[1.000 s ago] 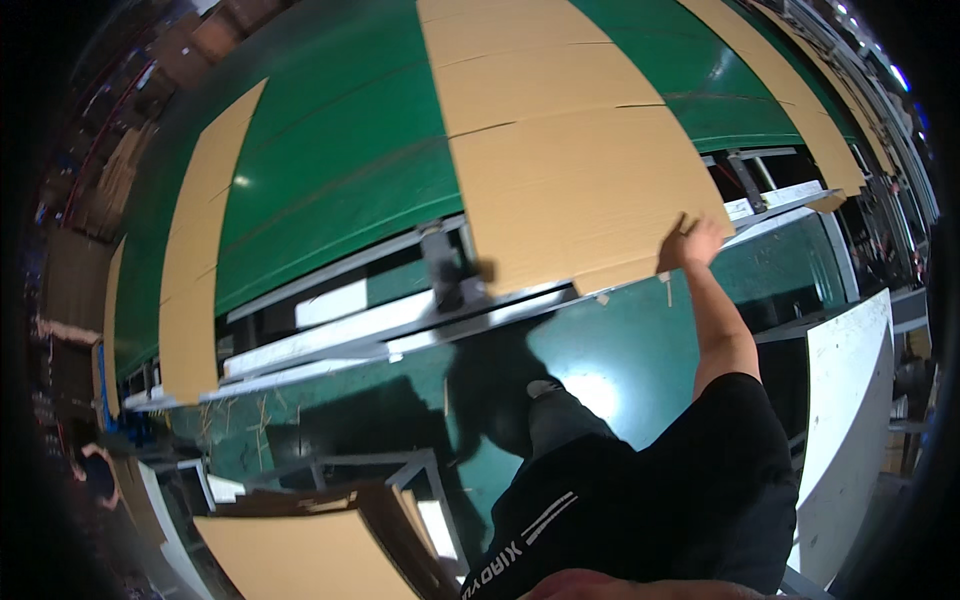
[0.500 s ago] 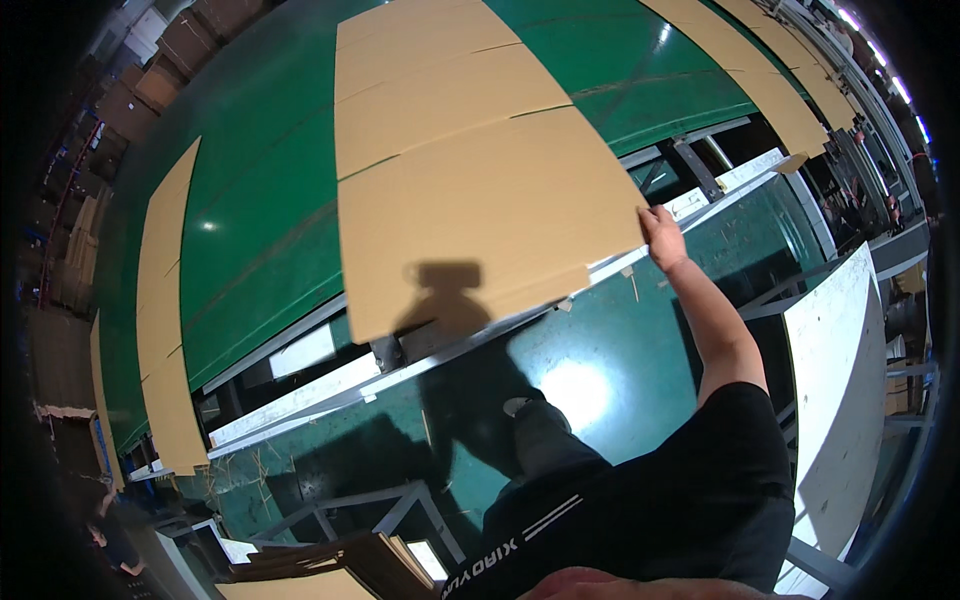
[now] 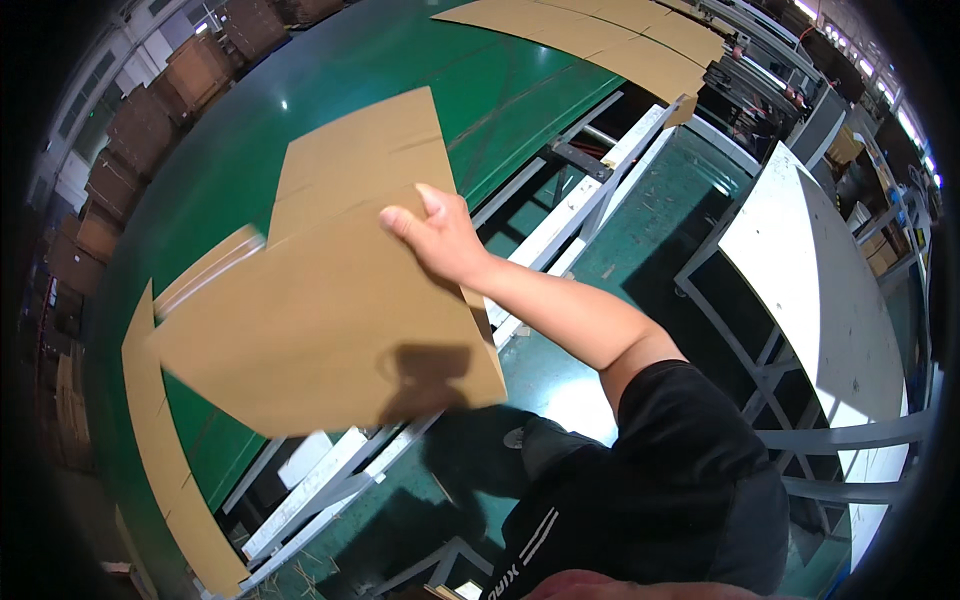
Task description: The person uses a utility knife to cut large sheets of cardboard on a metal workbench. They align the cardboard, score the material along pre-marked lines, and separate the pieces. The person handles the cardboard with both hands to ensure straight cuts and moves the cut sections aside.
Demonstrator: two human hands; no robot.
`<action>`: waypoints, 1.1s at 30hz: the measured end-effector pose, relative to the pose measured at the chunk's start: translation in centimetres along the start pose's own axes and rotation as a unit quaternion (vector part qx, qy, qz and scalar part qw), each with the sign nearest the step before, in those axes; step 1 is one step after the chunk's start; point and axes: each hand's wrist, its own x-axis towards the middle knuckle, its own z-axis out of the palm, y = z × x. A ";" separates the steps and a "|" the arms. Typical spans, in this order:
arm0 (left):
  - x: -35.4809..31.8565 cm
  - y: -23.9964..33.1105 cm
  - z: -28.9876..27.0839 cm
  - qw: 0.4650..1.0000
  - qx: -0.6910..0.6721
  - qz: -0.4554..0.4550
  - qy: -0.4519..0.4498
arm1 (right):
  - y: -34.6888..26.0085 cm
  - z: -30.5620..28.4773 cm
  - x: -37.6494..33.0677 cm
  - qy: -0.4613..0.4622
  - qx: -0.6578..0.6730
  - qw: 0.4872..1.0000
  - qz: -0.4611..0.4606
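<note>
My right hand [image 3: 440, 238] is stretched out ahead of me and grips the near edge of a large flat brown cardboard sheet [image 3: 320, 330]. The sheet is lifted and tilted, hanging partly over the green conveyor belt [image 3: 300, 110] and partly over its white side rail [image 3: 560, 230]. My thumb lies on top of the sheet; my shadow falls on its lower corner. My left hand is out of sight.
More flat cardboard sheets lie on the belt at the far end [image 3: 600, 35] and along its left edge [image 3: 150, 440]. Stacks of brown cartons [image 3: 150, 120] stand at the upper left. A white table [image 3: 810, 270] on a metal frame is to my right, over a green floor [image 3: 660, 200].
The sheet lay flat on the belt with my right hand at its right edge. Now it has been pulled toward me and lifted off the belt, still held by that hand.
</note>
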 end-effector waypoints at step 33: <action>-19.2 -10.1 -8.8 0.944 0.095 -0.317 0.019 | -16.0 22.2 -45.8 -0.568 0.415 0.594 0.390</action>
